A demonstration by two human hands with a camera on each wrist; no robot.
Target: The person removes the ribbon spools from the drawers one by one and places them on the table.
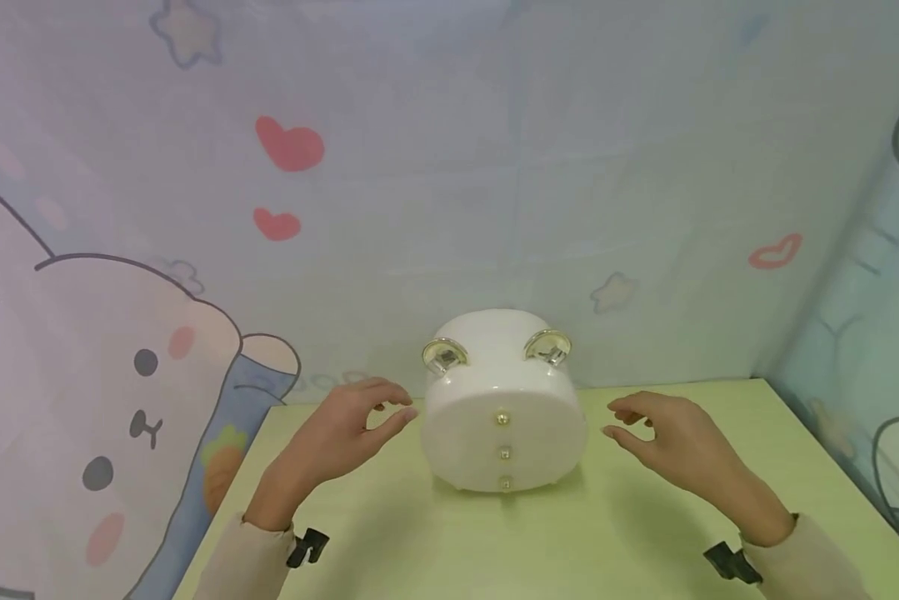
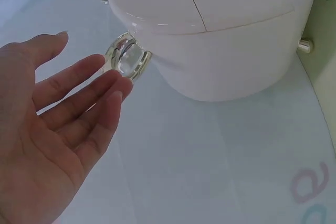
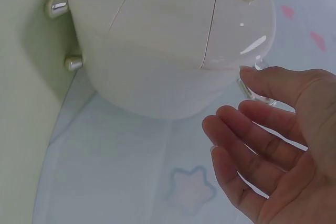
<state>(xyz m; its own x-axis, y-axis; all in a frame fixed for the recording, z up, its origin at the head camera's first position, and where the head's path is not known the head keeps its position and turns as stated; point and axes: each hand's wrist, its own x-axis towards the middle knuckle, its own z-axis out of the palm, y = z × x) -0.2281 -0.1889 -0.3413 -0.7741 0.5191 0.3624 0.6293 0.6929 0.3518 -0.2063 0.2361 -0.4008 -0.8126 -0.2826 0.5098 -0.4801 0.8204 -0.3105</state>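
Note:
A glossy white rounded box (image 1: 464,433) stands on the table in the head view. Three small gold knobs (image 1: 505,453) run down its front, and two shiny gold-rimmed ear-shaped pieces (image 1: 445,353) stick out from its top. My left hand (image 1: 337,433) hovers at its left side with fingers loosely bent and nothing in them. On the other side my right hand (image 1: 677,442) hangs in the same way, apart from the box. Thin seams cross the front of the white box (image 3: 157,30) in the right wrist view. Small gold feet (image 2: 305,45) project underneath.
The pale green table (image 1: 524,550) carries the box close to its back edge. Behind it hangs a cloth backdrop (image 1: 419,208) printed with hearts, stars and a large cartoon rabbit (image 1: 142,367). More printed cloth (image 1: 869,317) hangs along the right side.

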